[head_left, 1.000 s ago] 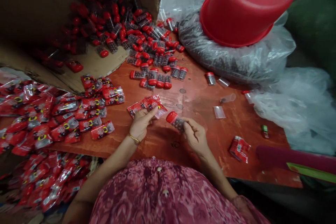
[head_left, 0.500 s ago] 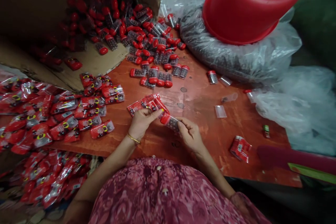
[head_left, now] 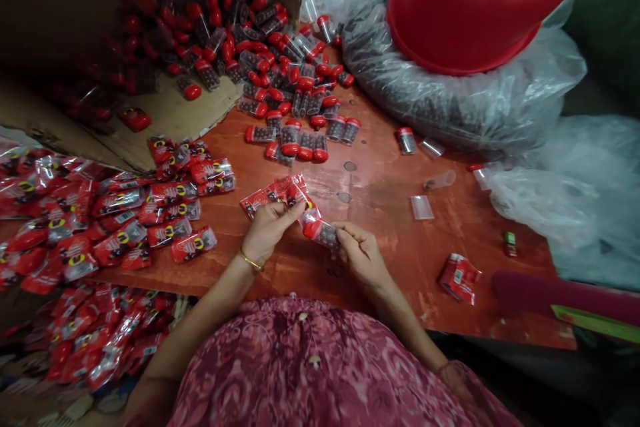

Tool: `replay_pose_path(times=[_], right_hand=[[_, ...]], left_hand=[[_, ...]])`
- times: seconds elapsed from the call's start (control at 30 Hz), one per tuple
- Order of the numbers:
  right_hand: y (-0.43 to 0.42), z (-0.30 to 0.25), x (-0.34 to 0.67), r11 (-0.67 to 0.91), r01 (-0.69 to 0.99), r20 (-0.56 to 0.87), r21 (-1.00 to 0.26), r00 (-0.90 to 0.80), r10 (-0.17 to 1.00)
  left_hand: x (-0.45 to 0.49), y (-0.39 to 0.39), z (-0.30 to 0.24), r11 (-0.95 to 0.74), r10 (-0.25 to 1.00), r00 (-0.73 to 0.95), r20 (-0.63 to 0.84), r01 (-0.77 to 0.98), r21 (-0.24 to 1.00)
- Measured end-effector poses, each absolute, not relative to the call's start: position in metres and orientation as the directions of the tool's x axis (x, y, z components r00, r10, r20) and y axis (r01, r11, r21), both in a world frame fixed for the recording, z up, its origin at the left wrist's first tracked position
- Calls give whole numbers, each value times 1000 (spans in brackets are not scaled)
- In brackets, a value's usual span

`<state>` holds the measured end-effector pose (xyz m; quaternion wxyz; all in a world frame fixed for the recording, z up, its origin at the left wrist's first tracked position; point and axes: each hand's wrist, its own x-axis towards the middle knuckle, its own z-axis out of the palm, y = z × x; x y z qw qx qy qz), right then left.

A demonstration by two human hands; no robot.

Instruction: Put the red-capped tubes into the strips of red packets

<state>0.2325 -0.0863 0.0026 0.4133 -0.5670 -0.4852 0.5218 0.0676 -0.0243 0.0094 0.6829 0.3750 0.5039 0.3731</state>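
My left hand (head_left: 269, 230) pinches a small red printed packet (head_left: 309, 203) between thumb and fingers. In my right hand (head_left: 363, 250) is a clear plastic tube (head_left: 325, 235) with a red cap, full of small dark balls. Its capped end points left, right at the packet's edge; whether it has entered the packet I cannot tell. Beneath and behind my left hand lie more flat red packets (head_left: 260, 200) on the red-brown table (head_left: 390, 247). Several similar capped tubes (head_left: 291, 137) lie beyond my hands.
A cardboard box (head_left: 200, 110) spills capped tubes at the back left. Filled red packets (head_left: 167, 233) are heaped left, with others (head_left: 115, 333) below the table. A red bucket (head_left: 465, 13) stands upturned on a plastic sack (head_left: 425, 107). One crumpled packet (head_left: 460, 278) lies right.
The tube's capped end and the packet have come together, with the packet's clear edge now at the cap. Both hands stay almost in place; the view has shifted slightly.
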Motion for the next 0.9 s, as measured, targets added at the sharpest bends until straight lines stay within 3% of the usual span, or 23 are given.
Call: replay_pose_path(times=[0.17,0.37,0.53,0.63,0.73,0.9], right_hand=[[-84,0,231,-262,20,-262,-965,18,965],[-83,-5,226,-168,104,-165,-980,41,986],[-81,-10,215,-103,200,-68,-974,176,982],[-79,-11,210,-129,184,-105,-974,133,985],[-78,-11,205,-126,194,-102,-973,129,986],[-76,-13,198,-11,243,51,-970,246,968]], left_hand=[[68,-27,11,363,914,221,-341,-70,929],[78,-32,7,455,881,236,-410,-184,871],[88,-37,-1,460,887,96,-452,-268,846],[94,-37,2,493,865,128,-485,-394,775],[99,-36,6,464,881,138,-453,-442,768],[102,-33,7,418,908,159,-388,-425,803]])
